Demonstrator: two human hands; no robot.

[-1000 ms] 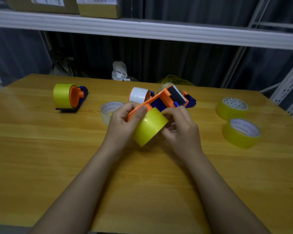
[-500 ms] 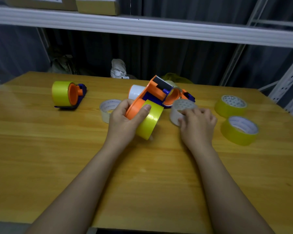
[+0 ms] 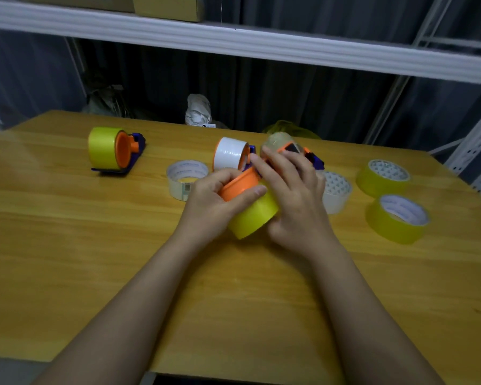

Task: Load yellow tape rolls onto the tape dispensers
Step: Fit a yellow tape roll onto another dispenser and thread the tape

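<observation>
At the table's middle my left hand point(image 3: 220, 201) grips an orange tape dispenser point(image 3: 239, 184) that carries a yellow tape roll point(image 3: 254, 218). My right hand point(image 3: 295, 195) lies over the dispenser's far end and the roll's right side, fingers curled round it. The dispenser's head is mostly hidden under those fingers. A second dispenser point(image 3: 128, 151), orange and blue, stands at the left with a yellow roll point(image 3: 102, 147) on it. Two loose yellow rolls point(image 3: 383, 177) point(image 3: 397, 219) lie flat at the right.
A white roll point(image 3: 229, 152) sits on another dispenser behind my hands. Two pale rolls point(image 3: 185, 176) point(image 3: 336, 194) lie flat on the wooden table point(image 3: 95, 259), one on each side of my hands. A white shelf point(image 3: 233, 43) with boxes runs overhead.
My right hand let go of the pale roll at the right and came back onto the dispenser. The dispenser's head has tipped down toward the table under that hand.
</observation>
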